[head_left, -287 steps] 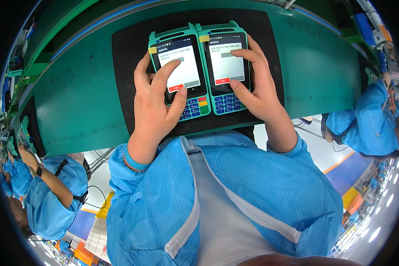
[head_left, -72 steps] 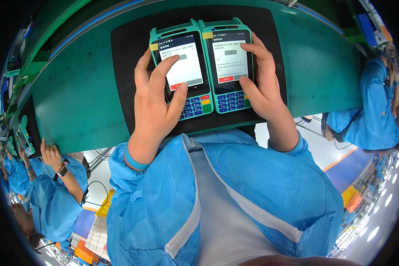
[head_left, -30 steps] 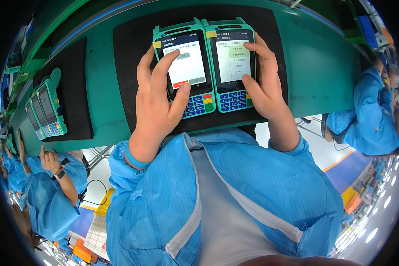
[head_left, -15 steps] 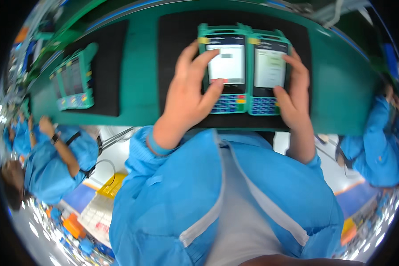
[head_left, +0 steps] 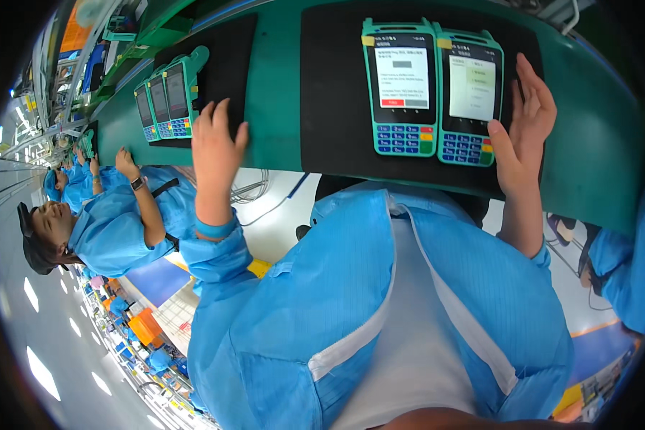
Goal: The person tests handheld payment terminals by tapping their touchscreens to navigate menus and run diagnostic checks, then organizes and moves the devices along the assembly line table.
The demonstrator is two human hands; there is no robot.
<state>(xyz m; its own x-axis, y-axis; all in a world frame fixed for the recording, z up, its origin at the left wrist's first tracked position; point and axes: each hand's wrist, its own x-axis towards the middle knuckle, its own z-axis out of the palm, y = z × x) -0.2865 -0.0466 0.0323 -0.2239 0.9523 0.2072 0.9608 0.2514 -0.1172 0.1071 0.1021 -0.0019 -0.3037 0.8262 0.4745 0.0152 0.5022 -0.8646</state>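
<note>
Two green handheld payment terminals, the left one [head_left: 403,100] and the right one [head_left: 469,100], lie side by side on a black mat [head_left: 333,93], screens lit and keypads toward me. My right hand [head_left: 527,136] is beside the right terminal. Its fingers are stretched out, and the thumb tip is at the terminal's edge by the keypad. My left hand [head_left: 218,154] is away from both, raised near the front edge of the left mat, fingers spread with nothing in them. Close beyond it stand several more green terminals [head_left: 178,100] with dark screens, grouped together.
The green bench [head_left: 279,129] runs left to right, with a second black mat [head_left: 229,64] at the left. A co-worker in blue [head_left: 122,222] sits at the left, another person's blue sleeve [head_left: 634,279] at the right. Green shelving [head_left: 172,29] rises behind the left mat.
My left hand has left the left lit terminal and moved left toward the grouped terminals. My right hand stays by the right terminal, fingers straighter. The whole view has turned leftward.
</note>
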